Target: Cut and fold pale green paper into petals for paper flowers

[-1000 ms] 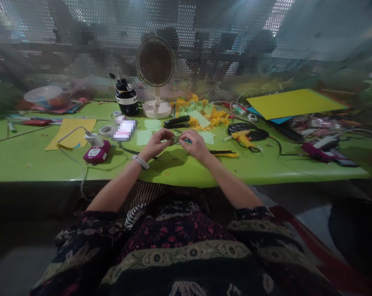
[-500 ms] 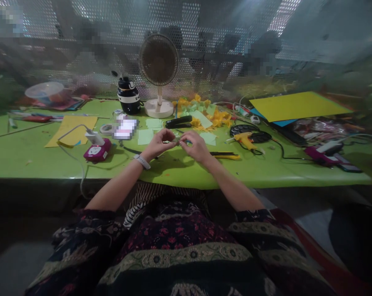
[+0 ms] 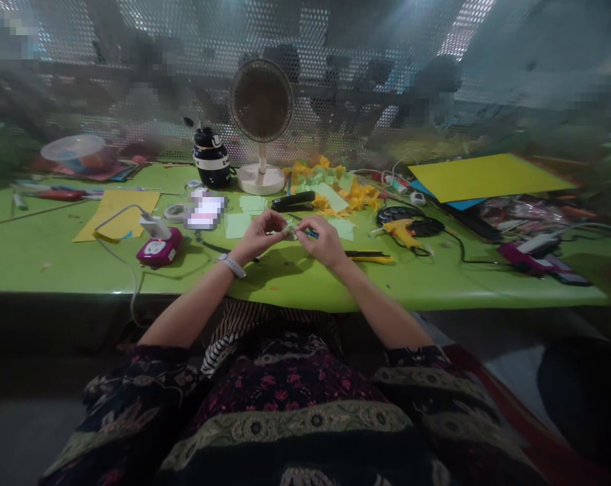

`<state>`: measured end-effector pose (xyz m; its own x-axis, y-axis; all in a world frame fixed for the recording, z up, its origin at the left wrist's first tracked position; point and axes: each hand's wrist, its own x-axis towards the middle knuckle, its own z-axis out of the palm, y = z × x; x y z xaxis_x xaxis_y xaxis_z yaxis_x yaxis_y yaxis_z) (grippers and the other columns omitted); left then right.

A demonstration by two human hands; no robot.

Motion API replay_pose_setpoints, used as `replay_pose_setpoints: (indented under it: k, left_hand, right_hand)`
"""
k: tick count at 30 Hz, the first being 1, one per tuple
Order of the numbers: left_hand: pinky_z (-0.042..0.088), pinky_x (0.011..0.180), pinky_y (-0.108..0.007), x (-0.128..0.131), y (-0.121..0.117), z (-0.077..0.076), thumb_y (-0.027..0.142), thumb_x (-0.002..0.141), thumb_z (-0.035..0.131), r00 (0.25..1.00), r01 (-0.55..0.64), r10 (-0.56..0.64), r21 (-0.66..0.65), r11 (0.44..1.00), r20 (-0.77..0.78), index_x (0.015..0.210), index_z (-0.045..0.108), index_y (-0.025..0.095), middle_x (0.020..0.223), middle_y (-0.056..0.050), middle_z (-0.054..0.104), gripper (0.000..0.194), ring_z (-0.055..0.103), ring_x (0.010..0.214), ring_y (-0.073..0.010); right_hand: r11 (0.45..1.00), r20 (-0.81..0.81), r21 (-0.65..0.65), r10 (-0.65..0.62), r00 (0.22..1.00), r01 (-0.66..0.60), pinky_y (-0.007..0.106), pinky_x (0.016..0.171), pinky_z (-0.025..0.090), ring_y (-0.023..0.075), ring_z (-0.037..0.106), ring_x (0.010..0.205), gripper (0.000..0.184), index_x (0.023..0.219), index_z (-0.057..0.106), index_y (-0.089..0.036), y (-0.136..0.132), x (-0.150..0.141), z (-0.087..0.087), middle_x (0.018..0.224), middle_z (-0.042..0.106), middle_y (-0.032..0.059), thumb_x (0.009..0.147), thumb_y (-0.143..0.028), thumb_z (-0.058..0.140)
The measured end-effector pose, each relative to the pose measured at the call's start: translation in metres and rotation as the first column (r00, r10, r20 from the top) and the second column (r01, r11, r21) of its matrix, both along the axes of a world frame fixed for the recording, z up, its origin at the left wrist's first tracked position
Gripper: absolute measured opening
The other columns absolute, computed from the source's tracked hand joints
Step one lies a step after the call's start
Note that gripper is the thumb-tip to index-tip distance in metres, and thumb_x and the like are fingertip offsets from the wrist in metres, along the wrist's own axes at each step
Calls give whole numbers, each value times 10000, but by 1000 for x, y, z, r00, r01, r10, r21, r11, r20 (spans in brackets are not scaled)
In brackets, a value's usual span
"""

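Between my fingertips, over the front middle of the table, is a small folded piece of pale green paper. My left hand pinches it from the left, thumb and forefinger closed. From the right, my right hand closes its fingertips on the same piece. Something thin and blue shows by the right fingers; its kind I cannot make out. Pale green paper squares lie just behind the hands, beside a black stapler. A yellow cutter knife lies close to my right wrist.
Yellow paper flowers are heaped behind the stapler, right of a small fan and a dark bottle. A yellow glue gun with its cable lies right. Purple power sockets stand left. Yellow sheets lie back right.
The green paper between my fingertips has turned slightly and shows more of its pale surface. Both hands stay in nearly the same place, and my right fingers have shifted a little.
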<state>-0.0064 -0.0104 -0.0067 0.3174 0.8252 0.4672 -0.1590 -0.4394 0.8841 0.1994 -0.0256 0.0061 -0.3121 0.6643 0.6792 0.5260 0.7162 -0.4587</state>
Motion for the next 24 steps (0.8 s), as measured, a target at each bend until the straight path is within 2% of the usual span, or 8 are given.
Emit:
replay_pose_setpoints:
  k: [9,19,24]
  left_hand:
    - [554,799,-284,-2,4,-4,434,694,902,1000,23,-22,-45,999,14,907,615,175,854,-5,655,442,642,778,-106]
    - [562,785,-265,-1,3,-4,428,666,921,999,31,-28,-74,997,46,926,601,176,833,13,638,484,634,764,-91]
    - [587,767,-288,0,1,-4,416,668,920,996,76,-70,-109,991,55,934,571,188,805,33,620,495,635,733,-92]
  right_hand:
    - [990,-85,-133,36,996,-47,397,742,562,198,630,765,66,798,624,-213,-4,-3,4,839,678,42,860,-209,644]
    - [996,-18,-92,-14,1000,12,396,781,554,220,646,816,83,773,616,-220,-2,-3,3,853,688,53,850,-197,640]
    - [995,-51,-90,-35,998,30,406,803,554,231,652,841,74,767,629,-226,0,-2,2,868,702,56,840,-223,639]
